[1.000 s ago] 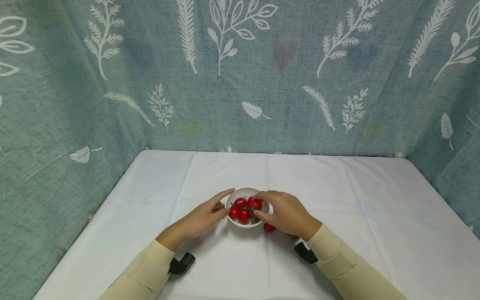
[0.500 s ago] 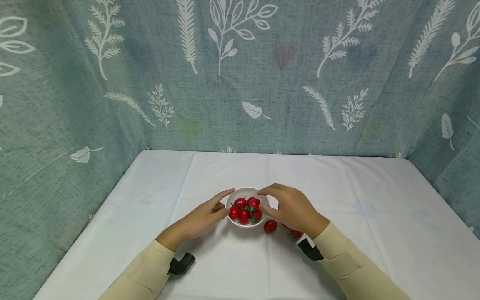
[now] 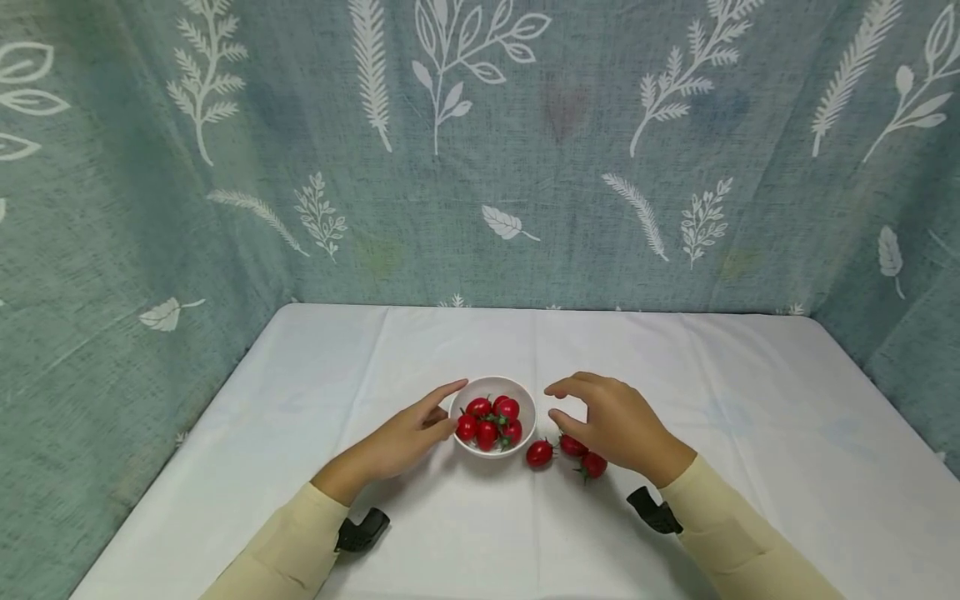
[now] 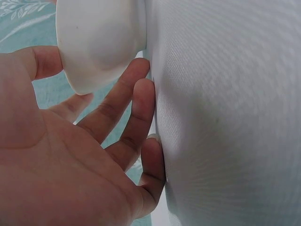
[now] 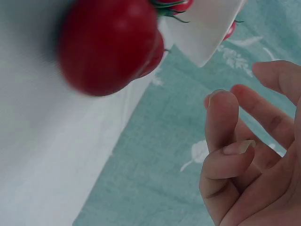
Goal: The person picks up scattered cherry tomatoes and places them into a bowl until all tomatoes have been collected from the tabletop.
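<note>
Several red cherry tomatoes, some with green stems, lie in a small white bowl. At the bowl's left side is my left hand, thumb and index finger spread along its wall. The left wrist view shows that thumb touching the bowl and the lower fingers near the cloth. My right hand hovers right of the bowl with loosely bent fingers and nothing between them. Three loose tomatoes lie below it: one near the bowl, a second partly under the thumb, a third closer to the wrist.
A white cloth covers the table. Behind and at the sides hangs a green-blue curtain with white leaf prints. A black device sits at the left wrist and a similar black device at the right.
My right hand has let go of a tomato in the bowl and moved away to the right, uncovering the loose tomatoes. The left hand has stayed at the bowl.
</note>
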### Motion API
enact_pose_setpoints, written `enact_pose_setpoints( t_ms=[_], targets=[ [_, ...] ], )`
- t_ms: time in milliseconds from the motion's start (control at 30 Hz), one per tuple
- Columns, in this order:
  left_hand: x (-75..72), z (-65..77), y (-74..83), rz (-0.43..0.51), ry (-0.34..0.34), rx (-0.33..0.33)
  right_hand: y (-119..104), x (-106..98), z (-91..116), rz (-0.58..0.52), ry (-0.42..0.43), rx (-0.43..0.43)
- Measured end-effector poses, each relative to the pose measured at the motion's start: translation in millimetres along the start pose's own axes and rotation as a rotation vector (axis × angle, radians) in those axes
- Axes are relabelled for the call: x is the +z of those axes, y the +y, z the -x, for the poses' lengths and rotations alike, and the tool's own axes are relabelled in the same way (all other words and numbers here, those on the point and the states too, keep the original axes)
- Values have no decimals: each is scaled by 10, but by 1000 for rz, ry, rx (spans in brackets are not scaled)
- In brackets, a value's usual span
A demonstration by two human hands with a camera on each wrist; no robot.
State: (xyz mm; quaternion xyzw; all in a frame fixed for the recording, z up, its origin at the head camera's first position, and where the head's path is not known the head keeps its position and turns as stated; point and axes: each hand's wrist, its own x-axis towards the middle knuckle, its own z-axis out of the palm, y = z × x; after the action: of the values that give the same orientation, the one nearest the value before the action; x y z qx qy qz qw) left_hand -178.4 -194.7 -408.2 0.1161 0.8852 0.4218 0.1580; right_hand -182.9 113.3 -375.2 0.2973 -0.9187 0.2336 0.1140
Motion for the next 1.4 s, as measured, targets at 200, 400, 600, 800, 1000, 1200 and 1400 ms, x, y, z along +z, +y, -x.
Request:
enact_pose_setpoints(
  t_ms=[200,400,600,800,1000,1200,1400],
  targets=[
    [10,-7,-6,12,1,-11,73,-16,102,18,-5,13],
    [3,-6,5,12,-6,11,122,-16,163,17,-58,54],
    [3,0,-1,7,-5,15,146,30,177,-1,-143,113],
    [4,-1,-2,12,-5,20,165,66,186,-4,-200,136],
    [-2,8,4,10,-2,14,173,106,193,-7,-210,135],
    [-8,3,9,6,-7,21,187,146,208,5,-224,144],
    [-11,1,-7,9,-5,21,195,171,204,7,-236,143]
  ],
)
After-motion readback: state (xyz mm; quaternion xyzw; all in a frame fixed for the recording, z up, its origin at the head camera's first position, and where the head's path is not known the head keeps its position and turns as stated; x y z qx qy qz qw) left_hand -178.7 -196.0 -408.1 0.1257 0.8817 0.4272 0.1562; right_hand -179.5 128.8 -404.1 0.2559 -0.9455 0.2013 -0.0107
